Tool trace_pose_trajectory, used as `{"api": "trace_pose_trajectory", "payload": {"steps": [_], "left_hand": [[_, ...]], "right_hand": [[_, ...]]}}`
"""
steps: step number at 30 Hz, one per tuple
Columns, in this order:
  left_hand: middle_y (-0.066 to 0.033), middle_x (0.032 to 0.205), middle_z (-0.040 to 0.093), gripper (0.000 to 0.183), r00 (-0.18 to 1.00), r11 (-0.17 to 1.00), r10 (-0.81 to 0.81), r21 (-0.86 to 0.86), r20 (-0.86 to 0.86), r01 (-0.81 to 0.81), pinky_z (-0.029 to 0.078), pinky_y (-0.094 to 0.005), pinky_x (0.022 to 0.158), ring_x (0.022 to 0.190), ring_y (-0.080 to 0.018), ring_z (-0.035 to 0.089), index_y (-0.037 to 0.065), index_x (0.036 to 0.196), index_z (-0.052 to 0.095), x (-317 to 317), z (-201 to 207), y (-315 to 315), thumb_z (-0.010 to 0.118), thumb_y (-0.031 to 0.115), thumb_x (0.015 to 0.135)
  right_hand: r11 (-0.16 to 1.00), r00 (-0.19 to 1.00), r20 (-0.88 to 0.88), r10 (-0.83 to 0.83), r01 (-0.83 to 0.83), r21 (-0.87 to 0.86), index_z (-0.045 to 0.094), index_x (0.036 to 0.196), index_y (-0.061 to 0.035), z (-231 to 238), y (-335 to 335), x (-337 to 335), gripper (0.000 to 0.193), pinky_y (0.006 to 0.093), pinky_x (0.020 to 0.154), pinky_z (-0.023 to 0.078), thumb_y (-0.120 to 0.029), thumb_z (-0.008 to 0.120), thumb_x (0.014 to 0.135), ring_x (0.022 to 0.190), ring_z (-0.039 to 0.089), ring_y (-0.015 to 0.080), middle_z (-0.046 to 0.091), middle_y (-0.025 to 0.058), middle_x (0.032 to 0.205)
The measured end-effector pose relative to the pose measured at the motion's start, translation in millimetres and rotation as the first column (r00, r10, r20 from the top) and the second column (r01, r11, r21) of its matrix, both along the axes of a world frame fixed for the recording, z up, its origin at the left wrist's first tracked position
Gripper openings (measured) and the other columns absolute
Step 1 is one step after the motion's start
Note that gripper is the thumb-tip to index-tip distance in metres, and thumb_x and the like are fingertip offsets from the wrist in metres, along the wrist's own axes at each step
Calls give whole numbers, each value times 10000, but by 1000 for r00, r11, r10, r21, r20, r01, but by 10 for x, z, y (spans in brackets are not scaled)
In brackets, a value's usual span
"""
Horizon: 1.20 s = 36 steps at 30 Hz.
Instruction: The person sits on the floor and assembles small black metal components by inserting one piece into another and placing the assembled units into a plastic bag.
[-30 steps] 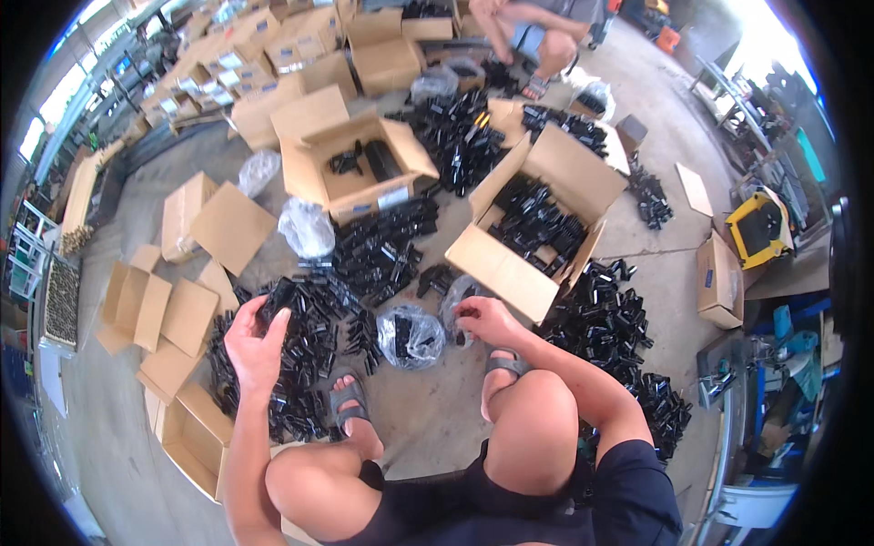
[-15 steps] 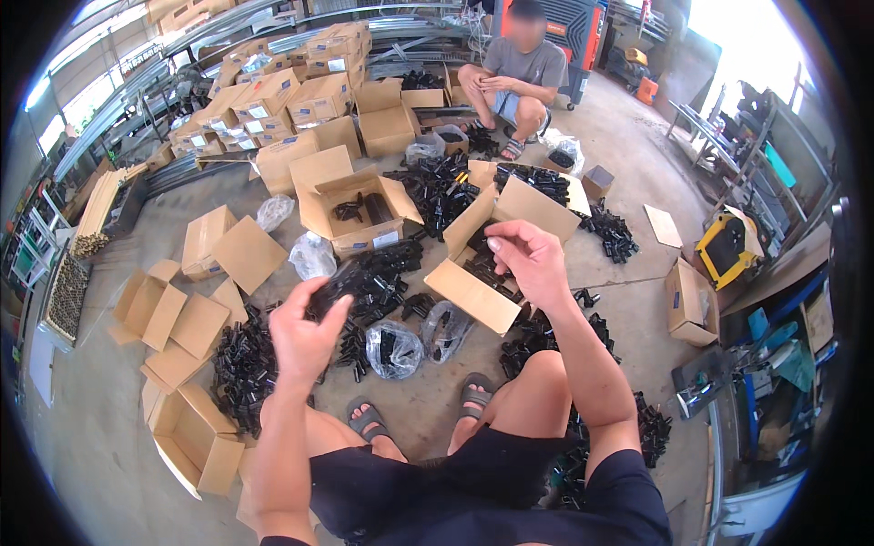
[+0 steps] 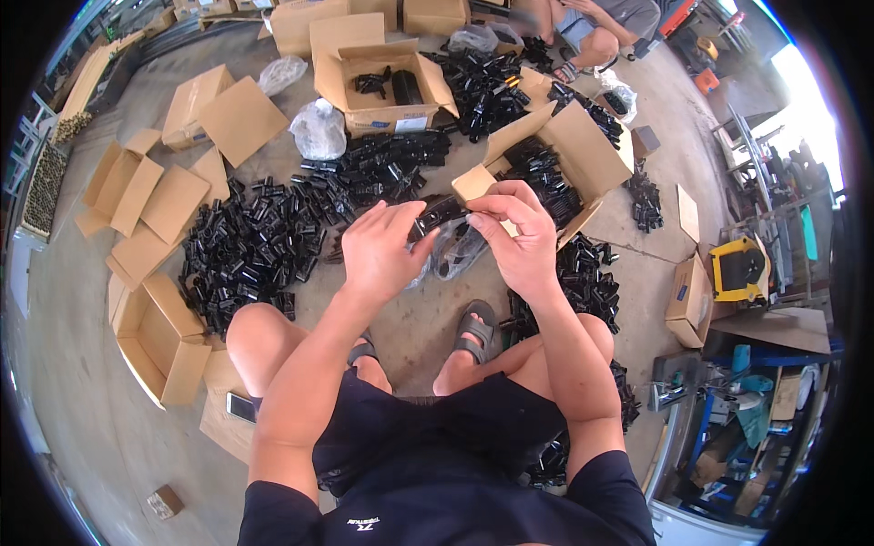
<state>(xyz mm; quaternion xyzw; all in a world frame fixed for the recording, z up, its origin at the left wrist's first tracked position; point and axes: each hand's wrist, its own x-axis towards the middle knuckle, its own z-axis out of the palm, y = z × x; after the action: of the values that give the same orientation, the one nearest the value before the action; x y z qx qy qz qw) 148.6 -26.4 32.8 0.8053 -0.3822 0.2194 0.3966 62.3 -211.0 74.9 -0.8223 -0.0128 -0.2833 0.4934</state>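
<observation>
Both hands are raised in front of my knees. My left hand (image 3: 381, 244) grips a glossy black tubular part (image 3: 441, 215), perhaps more than one, with the fingers on top and the thumb beneath. At its right end, my right hand (image 3: 519, 229) pinches with thumb and fingertips closed; the fingers cover the exact contact. Just beyond my right hand stands an open carton (image 3: 592, 150) holding many similar black parts (image 3: 537, 173). Below the held part, a clear plastic bag (image 3: 458, 250) lies on the floor. Loose black parts (image 3: 255, 237) form a large heap at the left.
Another open carton (image 3: 378, 116) with black parts stands ahead, beside a stuffed clear bag (image 3: 318, 130). Flattened and open cartons (image 3: 159, 341) line the left. A phone (image 3: 240, 407) lies on cardboard near my left knee. A co-worker (image 3: 592, 36) squats at the far right.
My hands have come together, the right one moving from over the carton to the black part in my left. The view has tipped downward, and a carton flap now sits lower behind my hands.
</observation>
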Motion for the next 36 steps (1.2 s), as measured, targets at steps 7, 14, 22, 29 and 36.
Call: {"api": "trace_pose_trajectory", "payload": {"steps": [7, 14, 22, 29, 36], "left_hand": [[-99, 966, 749, 386, 999, 1000, -1, -3, 37, 1, 580, -440, 897, 861, -270, 734, 50, 1050, 706, -4, -14, -30, 854, 177, 717], [-79, 995, 737, 414, 999, 999, 2, 53, 39, -4, 541, -450, 951, 928, -235, 721, 57, 1070, 671, -14, -27, 4, 832, 167, 705], [-58, 998, 721, 392, 999, 991, 11, 136, 41, -16, 508, -452, 999, 972, -209, 704, 67, 1056, 643, -49, -47, 20, 802, 169, 713], [-50, 984, 715, 359, 998, 982, 12, 188, 63, -23, 495, -452, 1016, 977, -197, 697, 69, 1040, 642, -80, -66, 27, 785, 174, 728], [-52, 974, 712, 347, 997, 980, 9, 199, 78, -25, 493, -461, 1018, 971, -199, 696, 64, 1044, 641, -94, -130, 17, 771, 174, 742]], "right_hand": [[960, 999, 40, -1, 12, -281, 742, 966, -41, -84, 119, 116, 186, 311, 757, 514, 23, 762, 792, 880, 626, 213, 632, 83, 1024], [870, 992, 124, 16, 48, -491, 731, 923, -57, -163, 182, 185, 199, 358, 764, 530, -8, 769, 734, 944, 624, 276, 631, 77, 1022], [754, 989, 146, 14, 85, -652, 708, 904, -62, -197, 230, 177, 208, 366, 767, 536, -24, 747, 704, 948, 611, 268, 610, 55, 996], [753, 994, 109, -25, 90, -651, 704, 913, -54, -256, 245, 144, 189, 366, 760, 540, -42, 730, 726, 937, 613, 266, 611, 52, 986], [772, 998, 44, -33, 53, -633, 703, 904, -52, -306, 240, 125, 167, 367, 717, 538, -40, 730, 740, 927, 617, 261, 617, 57, 976]]}}
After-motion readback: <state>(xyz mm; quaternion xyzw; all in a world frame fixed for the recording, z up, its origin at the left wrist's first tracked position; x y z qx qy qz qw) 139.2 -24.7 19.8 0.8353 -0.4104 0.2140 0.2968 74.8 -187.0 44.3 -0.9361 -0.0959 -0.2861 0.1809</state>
